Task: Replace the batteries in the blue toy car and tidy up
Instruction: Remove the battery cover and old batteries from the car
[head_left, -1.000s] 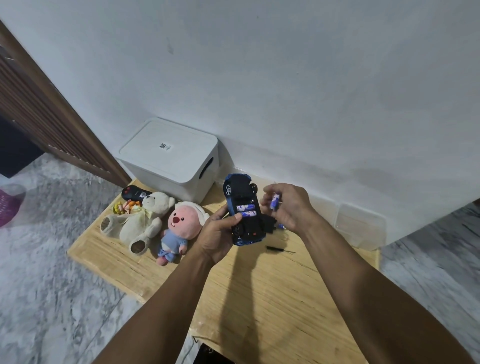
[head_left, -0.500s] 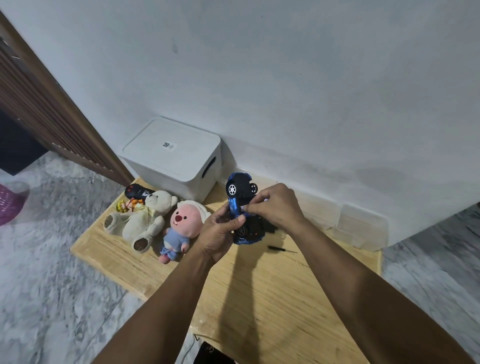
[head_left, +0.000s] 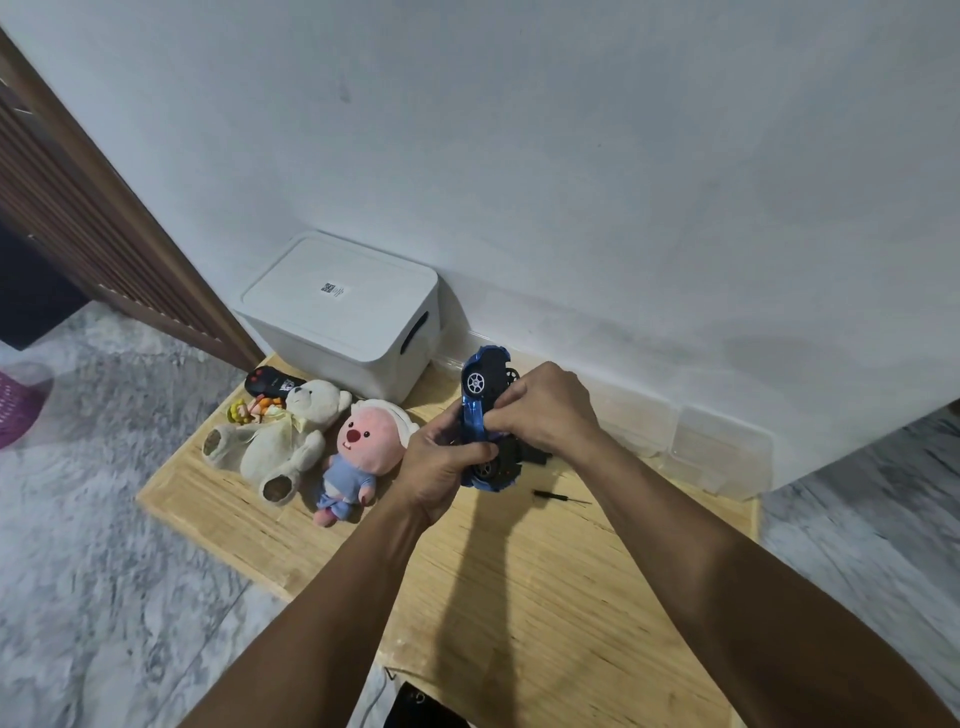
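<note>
You've got the blue toy car (head_left: 480, 410) up off the wooden board (head_left: 519, 597), tipped on its side with a wheel facing you. Your left hand (head_left: 441, 462) is wrapped around its lower half, fingers curled tight on the body. Your right hand (head_left: 545, 405) covers the underside, fingertips pressed together against it; can't tell what they're pinching. A small screwdriver (head_left: 561, 497) lies on the board just beside the car, stuffed toys (head_left: 291, 436) off to the left.

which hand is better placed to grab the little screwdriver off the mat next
The right hand, probably. The screwdriver lies on the mat just below that hand, on its side of the blue toy car. The left hand grips the car's body, steadying it.
</note>
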